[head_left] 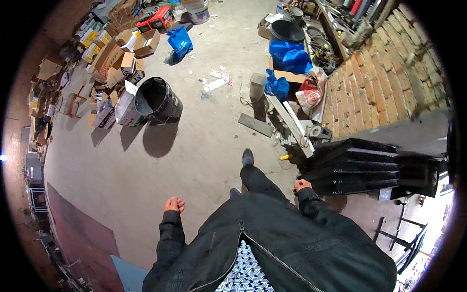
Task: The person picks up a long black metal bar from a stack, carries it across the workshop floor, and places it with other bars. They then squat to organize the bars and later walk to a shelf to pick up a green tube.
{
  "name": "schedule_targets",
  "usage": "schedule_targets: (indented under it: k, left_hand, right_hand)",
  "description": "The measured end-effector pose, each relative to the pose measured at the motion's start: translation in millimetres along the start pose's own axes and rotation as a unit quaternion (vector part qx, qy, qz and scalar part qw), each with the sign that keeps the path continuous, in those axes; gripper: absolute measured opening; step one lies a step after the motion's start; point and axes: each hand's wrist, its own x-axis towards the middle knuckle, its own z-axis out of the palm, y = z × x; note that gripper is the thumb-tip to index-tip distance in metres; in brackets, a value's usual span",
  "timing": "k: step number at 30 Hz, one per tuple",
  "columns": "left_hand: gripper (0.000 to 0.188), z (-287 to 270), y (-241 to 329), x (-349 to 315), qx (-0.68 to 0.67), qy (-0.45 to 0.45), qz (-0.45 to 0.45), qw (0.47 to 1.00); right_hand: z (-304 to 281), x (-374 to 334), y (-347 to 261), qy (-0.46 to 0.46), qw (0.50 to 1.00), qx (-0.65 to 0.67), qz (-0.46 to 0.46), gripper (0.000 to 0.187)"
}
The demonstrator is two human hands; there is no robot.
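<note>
My left hand [174,204] hangs at my left side over the bare concrete floor, its fingers loosely curled and a little apart, with nothing in it. On the other side, my right hand [302,185] is held low beside my thigh, fingers folded in, and no object shows in it. Closest to the right hand is a stack of glossy black panels [357,168]. A small yellow-handled tool [286,157] lies on the floor ahead of that hand. One dark shoe [247,157] is forward of the other.
A black bucket [165,104] stands ahead to the left, beside open cardboard boxes [107,61]. Wooden boards [292,124], blue bags [296,61] and a dark tub [287,31] line the brick wall [384,78] on the right. Paper scraps [216,82] litter the floor.
</note>
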Motion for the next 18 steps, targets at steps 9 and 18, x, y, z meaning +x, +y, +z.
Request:
schedule_targets:
  k: [9, 18]
  left_hand:
    - [0.023, 117.4, 66.0, 36.2, 0.103, 0.004, -0.076, 0.992]
    - [0.018, 176.0, 157.4, 72.7, 0.068, 0.075, -0.083, 0.991]
  right_hand:
    - [45.5, 128.2, -114.8, -0.022, 0.989, 0.064, 0.129, 0.012]
    - [48.7, 218.4, -353.9, -0.057, 0.983, 0.130, -0.114, 0.023]
